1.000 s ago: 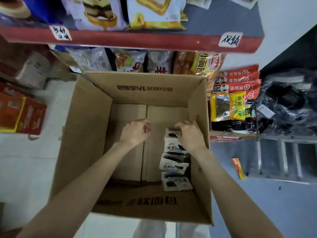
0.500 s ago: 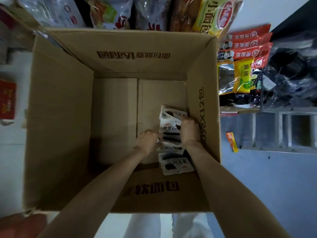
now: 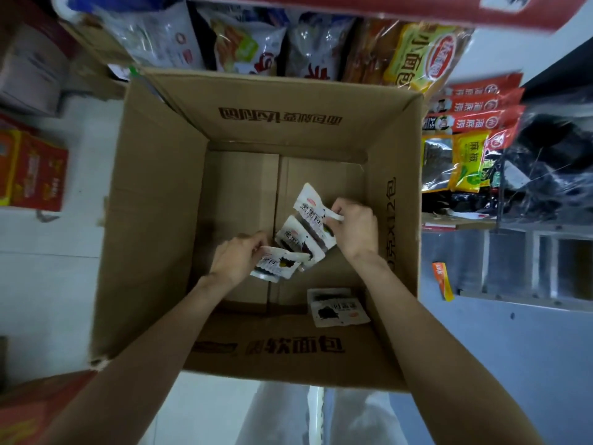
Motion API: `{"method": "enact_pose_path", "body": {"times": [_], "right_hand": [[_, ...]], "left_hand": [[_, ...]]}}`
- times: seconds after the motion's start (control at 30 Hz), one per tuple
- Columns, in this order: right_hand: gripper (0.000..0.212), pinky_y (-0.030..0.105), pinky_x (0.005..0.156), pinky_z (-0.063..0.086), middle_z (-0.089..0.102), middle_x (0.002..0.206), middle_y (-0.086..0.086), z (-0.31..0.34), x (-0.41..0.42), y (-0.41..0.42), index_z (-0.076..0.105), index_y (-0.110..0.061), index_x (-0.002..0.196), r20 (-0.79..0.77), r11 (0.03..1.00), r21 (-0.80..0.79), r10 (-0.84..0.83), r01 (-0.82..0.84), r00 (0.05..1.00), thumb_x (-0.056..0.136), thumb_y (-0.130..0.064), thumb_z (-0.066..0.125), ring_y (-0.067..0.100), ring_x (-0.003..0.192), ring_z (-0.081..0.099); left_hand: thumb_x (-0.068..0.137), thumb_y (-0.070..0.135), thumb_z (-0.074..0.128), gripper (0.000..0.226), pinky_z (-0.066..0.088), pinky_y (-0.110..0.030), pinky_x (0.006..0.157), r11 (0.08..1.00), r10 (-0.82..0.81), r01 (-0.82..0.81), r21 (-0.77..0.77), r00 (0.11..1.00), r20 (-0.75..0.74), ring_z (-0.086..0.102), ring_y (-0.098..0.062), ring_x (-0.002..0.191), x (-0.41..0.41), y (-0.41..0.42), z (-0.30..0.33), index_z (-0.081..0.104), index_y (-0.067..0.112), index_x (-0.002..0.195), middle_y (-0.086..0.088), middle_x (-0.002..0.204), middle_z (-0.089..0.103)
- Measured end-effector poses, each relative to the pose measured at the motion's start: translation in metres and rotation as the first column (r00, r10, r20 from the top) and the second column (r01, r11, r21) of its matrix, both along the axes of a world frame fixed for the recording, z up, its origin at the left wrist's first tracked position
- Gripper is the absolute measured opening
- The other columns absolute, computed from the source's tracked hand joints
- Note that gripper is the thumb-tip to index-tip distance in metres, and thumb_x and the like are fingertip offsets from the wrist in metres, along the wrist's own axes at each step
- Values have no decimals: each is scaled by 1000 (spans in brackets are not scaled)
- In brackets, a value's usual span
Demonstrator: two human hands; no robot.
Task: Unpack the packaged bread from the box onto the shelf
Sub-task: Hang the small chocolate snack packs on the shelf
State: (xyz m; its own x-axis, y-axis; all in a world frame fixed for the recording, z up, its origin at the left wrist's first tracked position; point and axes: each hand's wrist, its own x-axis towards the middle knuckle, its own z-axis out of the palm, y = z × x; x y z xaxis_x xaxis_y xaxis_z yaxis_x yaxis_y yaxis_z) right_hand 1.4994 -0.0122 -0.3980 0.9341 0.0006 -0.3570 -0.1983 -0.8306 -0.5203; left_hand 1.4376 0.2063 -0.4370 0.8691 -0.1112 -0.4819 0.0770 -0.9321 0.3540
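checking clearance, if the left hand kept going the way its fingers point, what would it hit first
Probably the packets held by the right hand: the left hand already grips one bread packet, pointing right. Depth is unclear.

Dim, soft overhead light; box point(image 3: 154, 194) interior shadowed. Edges are bent by wide-angle distortion; motion blur is seen on upper shelf point(image 3: 369, 4).

Bread packets point(image 3: 313, 216), white with dark print: four inside the cardboard box point(image 3: 154, 200), three overlapping in a row at its middle and one lying alone by its near wall. Cardboard box, open-topped: one. Hands inside the box: two.
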Motion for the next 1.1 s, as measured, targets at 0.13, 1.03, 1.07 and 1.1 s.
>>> {"method": "enact_pose_path", "body": {"times": [0.13,1.03,1.07,1.1], "right_hand": [[15,26,62,38,67,94,8,64,1,-23,65,-8,94,205,1000,9,11,-14,979,85,-20,68,25,81,62],[22,30,62,35,67,79,10,304,119,-206,63,-14,101,651,952,168,-302,255,697,91,-34,58,27,72,58],[22,29,62,35,66,81,6,309,128,-206,62,-15,101,661,952,187,-305,244,686,92,-34,58,24,72,57],[22,28,62,34,64,81,2,313,138,-206,62,-15,100,665,950,207,-311,233,679,92,-34,57,21,71,55]], "left_hand": [[95,27,53,14,49,-30,58,986,143,-122,-115,969,199,66,-18,71,3,5,55,62,18,101,-1,82,71],[101,27,38,21,44,-35,61,798,526,-58,-600,553,646,63,-23,62,249,-196,337,49,10,109,-7,75,65],[101,27,38,22,46,-37,63,783,553,-86,-616,551,625,64,-25,66,261,-199,336,49,10,109,-6,80,65],[101,27,38,22,47,-39,65,769,576,-117,-629,554,601,64,-27,72,272,-201,333,48,10,111,-5,85,65]]}}
